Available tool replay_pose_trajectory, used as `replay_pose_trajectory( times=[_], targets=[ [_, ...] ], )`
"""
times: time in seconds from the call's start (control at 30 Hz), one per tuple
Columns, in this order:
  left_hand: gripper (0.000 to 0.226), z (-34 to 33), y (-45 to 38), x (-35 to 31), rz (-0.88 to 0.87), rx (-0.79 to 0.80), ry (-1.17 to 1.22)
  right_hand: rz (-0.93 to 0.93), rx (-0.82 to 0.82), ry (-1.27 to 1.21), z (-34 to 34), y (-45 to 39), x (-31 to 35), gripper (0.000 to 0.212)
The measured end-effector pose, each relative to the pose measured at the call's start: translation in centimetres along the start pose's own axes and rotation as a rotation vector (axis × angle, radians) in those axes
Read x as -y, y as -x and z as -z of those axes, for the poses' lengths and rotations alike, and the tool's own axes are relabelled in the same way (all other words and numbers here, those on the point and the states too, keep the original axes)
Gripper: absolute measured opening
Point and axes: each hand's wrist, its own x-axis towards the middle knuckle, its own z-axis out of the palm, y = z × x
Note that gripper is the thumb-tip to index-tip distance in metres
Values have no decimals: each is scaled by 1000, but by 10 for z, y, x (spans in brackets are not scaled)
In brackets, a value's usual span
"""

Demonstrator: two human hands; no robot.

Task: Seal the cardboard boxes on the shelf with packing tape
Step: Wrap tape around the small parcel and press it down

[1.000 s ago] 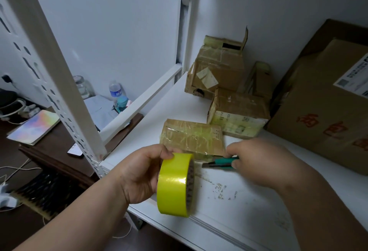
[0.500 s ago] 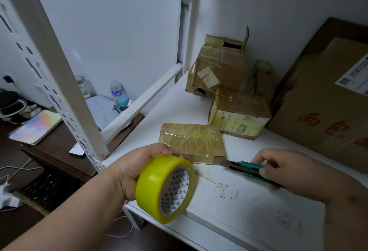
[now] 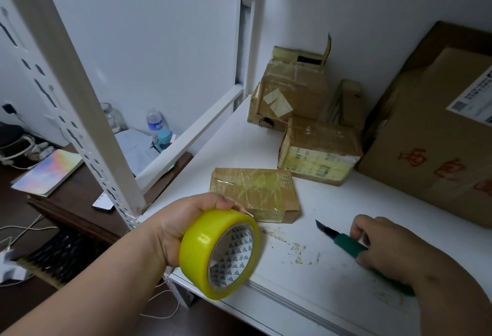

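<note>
On white shelf (image 3: 332,202): tape and knife held.
Left hand (image 3: 170,226) grips yellow packing-tape roll (image 3: 210,253), core facing right-forward; right hand (image 3: 386,245) grips green-handled utility knife (image 3: 343,242), blade pointing left-forward.

Single head-worn view, looking forward and down, close over white shelf (image 3: 332,269)

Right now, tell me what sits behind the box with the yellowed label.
Behind the box with the yellowed label stands a taller taped box with an open top flap, and a narrow box leaning at the wall. Their lower parts are hidden by it.
</note>
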Motion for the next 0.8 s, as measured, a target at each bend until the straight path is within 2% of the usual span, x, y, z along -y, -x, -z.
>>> replay_pose_trajectory(
  times=[0.03,0.1,0.17,0.23,0.3,0.47,0.63,0.73,0.77,0.8],
  targets=[
    [26,-1,0,0,0,-6,1,-2,-20,7,0,0,3,23],
    [26,-1,0,-1,-2,-10,7,40,-177,-48,2,0,16,28],
    [27,-1,0,-1,-2,-9,16,165,-363,-139,2,1,37,47],
    [27,-1,1,-1,2,-8,20,370,-387,-125,-1,-1,64,66],
    [26,-3,2,-1,5,-2,21,502,-337,-68,-12,-8,86,71],
    [25,-3,9,-3,-7,5,-3,444,-471,-31,-25,-25,89,59],
    [26,-1,19,-6,-58,1,22,369,-546,-66,-22,-23,79,56],
    [34,1,19,-4,-124,27,-6,409,-721,-378,-24,-11,88,38],
    [38,1,19,-3,-154,33,-27,410,-694,-537,-25,-5,93,31],
    [39,1,19,-2,-187,35,-53,407,-597,-703,-25,2,100,25]
  ],
)
